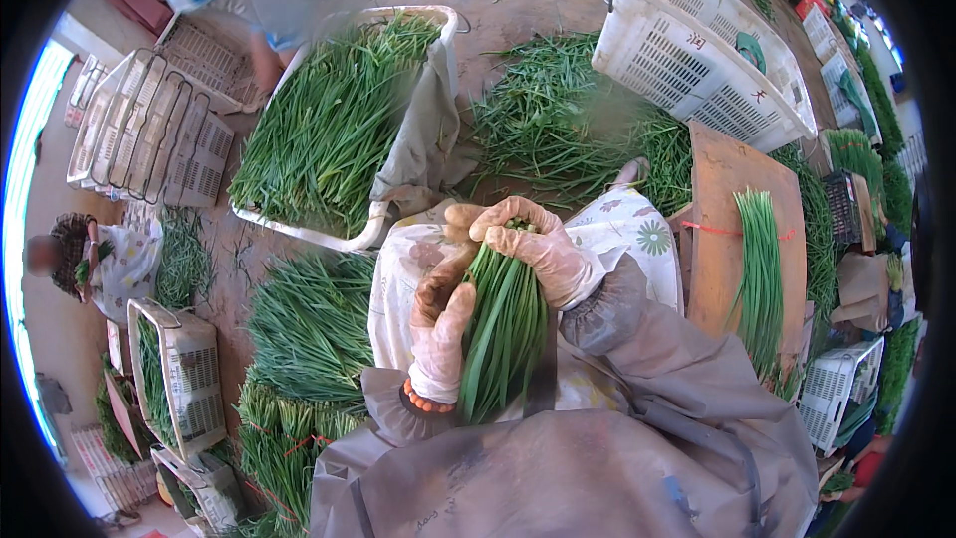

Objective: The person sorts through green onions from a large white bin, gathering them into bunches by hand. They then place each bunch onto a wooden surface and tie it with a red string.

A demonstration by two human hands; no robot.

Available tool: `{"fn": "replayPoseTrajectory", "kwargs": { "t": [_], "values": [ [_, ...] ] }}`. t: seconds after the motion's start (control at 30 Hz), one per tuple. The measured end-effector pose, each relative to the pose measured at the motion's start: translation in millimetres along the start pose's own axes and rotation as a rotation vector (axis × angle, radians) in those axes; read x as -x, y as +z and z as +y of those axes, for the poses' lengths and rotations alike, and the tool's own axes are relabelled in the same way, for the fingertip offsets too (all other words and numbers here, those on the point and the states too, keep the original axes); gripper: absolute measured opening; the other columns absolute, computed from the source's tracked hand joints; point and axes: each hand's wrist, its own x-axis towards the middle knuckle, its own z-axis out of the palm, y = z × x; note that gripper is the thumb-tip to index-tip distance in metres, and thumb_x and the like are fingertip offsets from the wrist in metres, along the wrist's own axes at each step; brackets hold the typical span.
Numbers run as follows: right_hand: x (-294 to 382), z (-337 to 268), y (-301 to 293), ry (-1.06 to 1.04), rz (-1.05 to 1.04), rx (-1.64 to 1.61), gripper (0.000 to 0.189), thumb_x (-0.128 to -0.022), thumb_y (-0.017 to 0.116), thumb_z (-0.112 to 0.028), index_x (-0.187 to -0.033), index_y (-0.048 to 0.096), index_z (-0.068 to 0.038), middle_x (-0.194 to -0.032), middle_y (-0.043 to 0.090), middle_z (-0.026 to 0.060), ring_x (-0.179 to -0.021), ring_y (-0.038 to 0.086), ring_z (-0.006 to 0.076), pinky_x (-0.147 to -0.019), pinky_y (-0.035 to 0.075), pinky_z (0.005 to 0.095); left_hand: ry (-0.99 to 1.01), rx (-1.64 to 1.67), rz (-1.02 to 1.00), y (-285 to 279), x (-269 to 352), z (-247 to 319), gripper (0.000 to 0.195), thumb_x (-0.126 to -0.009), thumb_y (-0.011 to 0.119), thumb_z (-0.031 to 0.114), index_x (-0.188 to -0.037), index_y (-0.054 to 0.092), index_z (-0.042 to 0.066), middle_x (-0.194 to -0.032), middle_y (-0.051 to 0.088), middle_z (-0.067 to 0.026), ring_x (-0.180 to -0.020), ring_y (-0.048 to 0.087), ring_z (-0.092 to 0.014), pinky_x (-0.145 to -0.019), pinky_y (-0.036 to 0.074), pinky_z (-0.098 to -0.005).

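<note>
A bunch of green leafy stalks, which look like garlic chives, lies over my lap with its cut ends away from me. My right hand, in a thin translucent glove, grips it close to the cut ends. Along the bunch's left side is my left hand, gloved and stained brown, its thumb against the stalks and its fingers partly hidden. On a wooden board to my right rests a second bunch, lying across a red tie.
A white crate full of chives stands ahead on the left. Loose chives cover the floor ahead, and tied bunches lie at my left. Another white crate is ahead right. Stacked crates and a person are at far left.
</note>
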Motion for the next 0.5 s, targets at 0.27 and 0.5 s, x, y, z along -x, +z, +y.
{"fn": "replayPoseTrajectory", "kwargs": {
  "t": [0.27, 0.5],
  "values": [
    [6.9, -5.2, 5.5, 0.111, -0.185, 0.03, 0.027, -0.075, 0.066, -0.014, -0.098, 0.055, -0.002, -0.094, 0.059, 0.009, -0.092, 0.055, 0.0202, -0.085, 0.042, 0.0331, -0.02, 0.039, 0.134, -4.5, 0.6, -16.6, 0.002, -0.079, 0.059, 0.006, -0.081, 0.059, 0.004, -0.078, 0.057, 0.0002, -0.071, 0.049, -0.007, -0.067, 0.04, -0.0228],
    [3.8, -8.4, -1.0, -0.116, -0.118, 0.03, 0.013, -0.08, 0.059, -0.009, -0.088, 0.056, -0.001, -0.09, 0.058, 0.0104, -0.092, 0.056, 0.0234, -0.082, 0.045, 0.0351, 0.067, -0.058, 0.099, -14.8, 1.3, -21.6, 0.004, -0.079, 0.058, 0.004, -0.084, 0.057, 0.003, -0.082, 0.057, -0.0023, -0.07, 0.05, -0.01, -0.067, 0.041, -0.0233]
  ]
}}
